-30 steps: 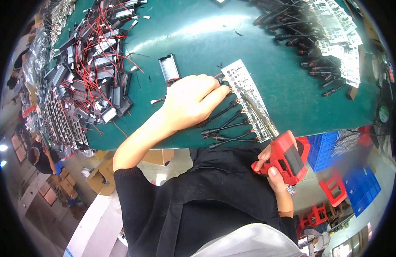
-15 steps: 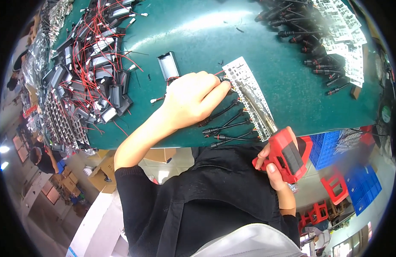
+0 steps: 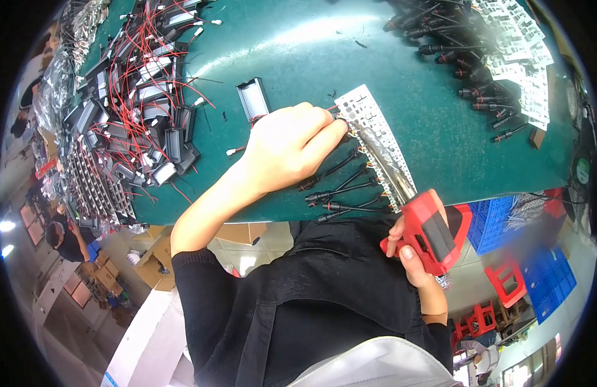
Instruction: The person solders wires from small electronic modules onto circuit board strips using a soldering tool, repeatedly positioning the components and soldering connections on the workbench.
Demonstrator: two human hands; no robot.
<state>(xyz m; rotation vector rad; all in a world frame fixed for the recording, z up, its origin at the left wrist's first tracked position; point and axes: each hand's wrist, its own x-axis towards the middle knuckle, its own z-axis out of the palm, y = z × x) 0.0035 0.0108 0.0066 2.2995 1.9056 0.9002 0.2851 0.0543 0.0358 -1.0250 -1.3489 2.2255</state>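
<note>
The white circuit board (image 3: 368, 103) lies slanted on the green table (image 3: 298, 71) near its front edge, between the two hands, presumably so both can reach its wired side; the left hand (image 3: 288, 145) has thumb and forefinger drawn together at that side, seemingly pinching a wire end to steady it, though the knuckles hide the exact grip; the right hand (image 3: 414, 267) wraps its fingers round the handle of a red tool (image 3: 430, 229), whose long barrel reaches over the board, the handle held low perhaps for clearance; black cables (image 3: 321, 198) fan out leftward from the board, likely spread for separate access; an open black housing (image 3: 252, 100) lies just beyond the left hand.
</note>
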